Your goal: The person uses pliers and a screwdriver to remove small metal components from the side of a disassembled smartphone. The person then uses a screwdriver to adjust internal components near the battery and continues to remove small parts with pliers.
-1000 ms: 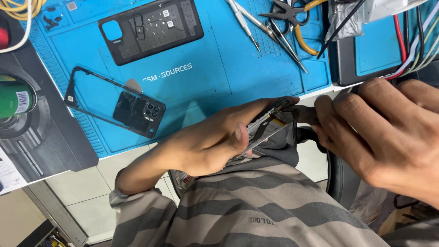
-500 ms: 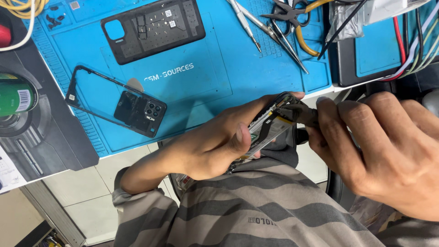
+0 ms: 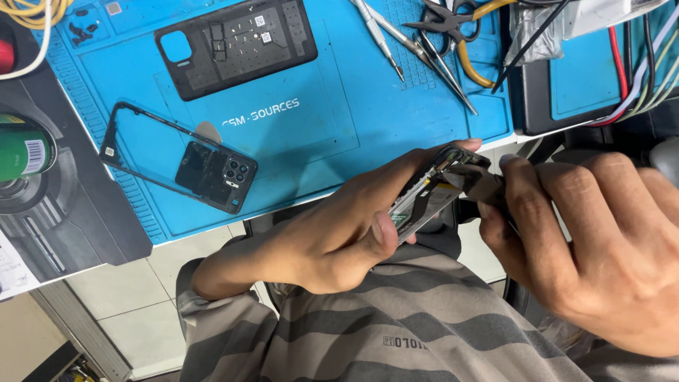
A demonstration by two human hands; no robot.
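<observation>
My left hand [image 3: 332, 240] grips an opened phone body [image 3: 423, 201] edge-on, just in front of the blue mat's near edge. Its thumb lies across the lower end and the fingers run along the back. My right hand [image 3: 601, 247] comes in from the right. Its fingertips pinch a small dark piece [image 3: 484, 185] against the phone's upper end; I cannot tell whether it is a tool or a part. My striped shirt [image 3: 396, 332] fills the lower frame under both hands.
On the blue repair mat [image 3: 318, 141] lie a black phone back frame with a camera block [image 3: 198, 166], a black inner plate [image 3: 237, 42], tweezers [image 3: 424, 53] and yellow-handled pliers [image 3: 460, 28]. A green-labelled can [image 3: 21, 152] stands left. Cables [image 3: 636, 64] lie right.
Both hands and the phone have risen slightly toward the mat's edge. My right hand's fingers have closed in tighter on the phone's upper end.
</observation>
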